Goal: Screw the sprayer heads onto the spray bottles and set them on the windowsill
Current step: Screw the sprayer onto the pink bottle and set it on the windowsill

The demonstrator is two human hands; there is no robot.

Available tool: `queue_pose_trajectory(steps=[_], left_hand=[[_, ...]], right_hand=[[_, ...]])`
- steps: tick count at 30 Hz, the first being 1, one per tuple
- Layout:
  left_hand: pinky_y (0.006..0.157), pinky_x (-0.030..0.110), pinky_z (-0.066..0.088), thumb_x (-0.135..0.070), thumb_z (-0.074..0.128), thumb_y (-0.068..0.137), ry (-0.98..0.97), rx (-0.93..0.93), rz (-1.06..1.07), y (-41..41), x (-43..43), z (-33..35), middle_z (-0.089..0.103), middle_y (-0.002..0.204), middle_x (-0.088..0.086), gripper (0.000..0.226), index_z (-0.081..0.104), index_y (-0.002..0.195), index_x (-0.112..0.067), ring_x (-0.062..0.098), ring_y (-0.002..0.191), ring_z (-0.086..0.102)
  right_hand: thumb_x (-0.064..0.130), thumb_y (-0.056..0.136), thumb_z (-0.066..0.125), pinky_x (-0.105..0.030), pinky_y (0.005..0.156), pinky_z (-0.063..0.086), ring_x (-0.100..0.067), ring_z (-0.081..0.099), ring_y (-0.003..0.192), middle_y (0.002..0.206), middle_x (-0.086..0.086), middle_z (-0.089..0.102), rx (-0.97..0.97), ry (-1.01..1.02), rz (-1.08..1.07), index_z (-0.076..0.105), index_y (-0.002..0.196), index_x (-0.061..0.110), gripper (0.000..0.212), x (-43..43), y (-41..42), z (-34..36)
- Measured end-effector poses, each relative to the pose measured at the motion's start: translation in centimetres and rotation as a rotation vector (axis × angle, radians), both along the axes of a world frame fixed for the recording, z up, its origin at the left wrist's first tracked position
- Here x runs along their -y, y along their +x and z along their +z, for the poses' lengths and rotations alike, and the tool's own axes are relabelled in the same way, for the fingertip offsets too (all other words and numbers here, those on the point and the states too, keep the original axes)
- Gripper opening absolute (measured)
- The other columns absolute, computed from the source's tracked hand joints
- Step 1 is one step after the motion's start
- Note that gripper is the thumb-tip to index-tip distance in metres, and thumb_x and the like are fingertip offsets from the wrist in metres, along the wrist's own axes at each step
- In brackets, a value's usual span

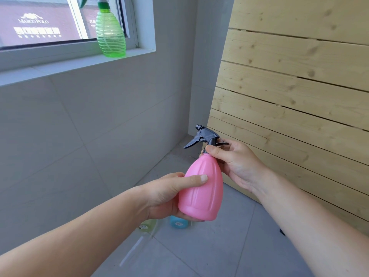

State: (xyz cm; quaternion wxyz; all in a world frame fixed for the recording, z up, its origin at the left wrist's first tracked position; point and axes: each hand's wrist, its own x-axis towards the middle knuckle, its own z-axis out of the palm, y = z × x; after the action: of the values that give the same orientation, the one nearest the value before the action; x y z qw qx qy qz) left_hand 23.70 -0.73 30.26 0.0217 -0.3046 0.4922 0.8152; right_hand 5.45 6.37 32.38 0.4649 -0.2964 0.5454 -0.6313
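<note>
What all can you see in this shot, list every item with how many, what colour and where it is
pink spray bottle: one, pink, held in mid-air between both hands
sprayer head: one, black, on the pink bottle's neck
green spray bottle: one, translucent green, upright on the windowsill, head fitted
windowsill: one, white, upper left under the window
blue bottle: one, light blue, on the floor below the pink bottle, mostly hidden
pale yellow-green bottle: one, on the floor beside the blue one, partly hidden
wooden slat panel: one, light wood, leaning at right
left hand: grips the pink bottle's body
right hand: fingers at the sprayer head's collar
</note>
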Motion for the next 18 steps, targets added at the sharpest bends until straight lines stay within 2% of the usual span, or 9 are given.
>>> queue_pose_trajectory(steps=[2, 3, 4, 8, 9, 11, 13, 15, 18], left_hand=[[0.069, 0.044, 0.065, -0.03, 0.086, 0.067, -0.011, -0.042, -0.016, 0.17, 0.22, -0.12, 0.081, 0.103, 0.011, 0.062, 0.064, 0.121, -0.01, 0.031, 0.09, 0.079], [0.07, 0.044, 0.065, -0.029, 0.086, 0.066, -0.044, -0.042, -0.011, 0.21, 0.29, -0.18, 0.081, 0.1, 0.009, 0.06, 0.064, 0.118, -0.01, 0.03, 0.09, 0.079], [0.072, 0.045, 0.065, -0.03, 0.088, 0.063, -0.091, -0.028, 0.009, 0.19, 0.28, -0.18, 0.081, 0.101, 0.008, 0.064, 0.062, 0.118, -0.011, 0.028, 0.091, 0.079], [0.075, 0.042, 0.064, -0.044, 0.096, 0.047, -0.261, 0.084, 0.08, -0.19, -0.27, -0.37, 0.068, 0.129, 0.008, 0.103, 0.047, 0.134, -0.019, 0.025, 0.104, 0.076], [0.076, 0.041, 0.064, -0.049, 0.094, 0.05, -0.27, 0.079, 0.072, -0.35, -0.45, -0.37, 0.067, 0.132, 0.007, 0.102, 0.047, 0.137, -0.021, 0.025, 0.108, 0.075], [0.084, 0.043, 0.062, -0.053, 0.08, 0.066, -0.202, 0.064, 0.069, -0.66, -0.57, -0.28, 0.069, 0.134, 0.008, 0.083, 0.054, 0.139, -0.022, 0.025, 0.111, 0.073], [0.09, 0.046, 0.056, -0.045, 0.064, 0.075, -0.099, 0.049, 0.081, -0.66, -0.42, -0.33, 0.07, 0.134, 0.012, 0.068, 0.06, 0.137, -0.017, 0.029, 0.107, 0.072], [0.095, 0.049, 0.054, -0.04, 0.065, 0.074, -0.082, 0.035, 0.057, -0.42, -0.26, -0.56, 0.07, 0.132, 0.016, 0.066, 0.062, 0.135, -0.015, 0.032, 0.106, 0.07], [0.095, 0.049, 0.057, -0.045, 0.077, 0.064, -0.18, 0.041, 0.035, -0.21, -0.22, -0.69, 0.068, 0.137, 0.017, 0.074, 0.064, 0.132, -0.02, 0.033, 0.113, 0.072]], right_hand=[[0.006, 0.086, 0.071, -0.038, 0.078, 0.052, -0.028, 0.063, 0.086, 0.093, -0.016, 0.069, -0.014, 0.015, -0.001, 0.071, 0.092, 0.011, 0.008, -0.01, -0.16, 0.06], [0.007, 0.086, 0.072, -0.036, 0.076, 0.053, -0.026, 0.064, 0.084, 0.092, -0.015, 0.07, -0.023, 0.022, 0.003, 0.072, 0.093, 0.012, 0.008, -0.04, -0.2, 0.05], [0.008, 0.085, 0.072, -0.033, 0.073, 0.054, -0.024, 0.065, 0.082, 0.092, -0.014, 0.071, -0.029, 0.027, 0.007, 0.072, 0.094, 0.013, 0.01, -0.07, -0.2, 0.0], [0.01, 0.085, 0.073, -0.032, 0.068, 0.056, -0.02, 0.068, 0.076, 0.088, -0.012, 0.072, -0.042, 0.026, -0.007, 0.072, 0.092, 0.014, 0.008, 0.0, -0.03, -0.14], [0.01, 0.084, 0.074, -0.032, 0.069, 0.056, -0.021, 0.068, 0.076, 0.087, -0.011, 0.072, -0.036, 0.024, -0.015, 0.072, 0.091, 0.014, 0.008, 0.06, -0.02, -0.1], [0.011, 0.083, 0.075, -0.031, 0.068, 0.055, -0.021, 0.068, 0.077, 0.085, -0.01, 0.073, -0.03, 0.023, -0.023, 0.074, 0.089, 0.015, 0.007, 0.11, -0.15, 0.02], [0.012, 0.083, 0.075, -0.029, 0.065, 0.054, -0.02, 0.069, 0.074, 0.083, -0.009, 0.074, -0.04, 0.03, -0.016, 0.075, 0.087, 0.016, 0.005, 0.05, -0.27, 0.09], [0.012, 0.083, 0.075, -0.028, 0.063, 0.054, -0.019, 0.068, 0.072, 0.083, -0.009, 0.074, -0.042, 0.03, -0.01, 0.075, 0.086, 0.016, 0.005, -0.06, -0.32, -0.01], [0.011, 0.083, 0.075, -0.031, 0.067, 0.055, -0.022, 0.067, 0.075, 0.083, -0.009, 0.073, -0.031, 0.031, -0.013, 0.074, 0.086, 0.015, 0.005, -0.15, -0.48, -0.21]])
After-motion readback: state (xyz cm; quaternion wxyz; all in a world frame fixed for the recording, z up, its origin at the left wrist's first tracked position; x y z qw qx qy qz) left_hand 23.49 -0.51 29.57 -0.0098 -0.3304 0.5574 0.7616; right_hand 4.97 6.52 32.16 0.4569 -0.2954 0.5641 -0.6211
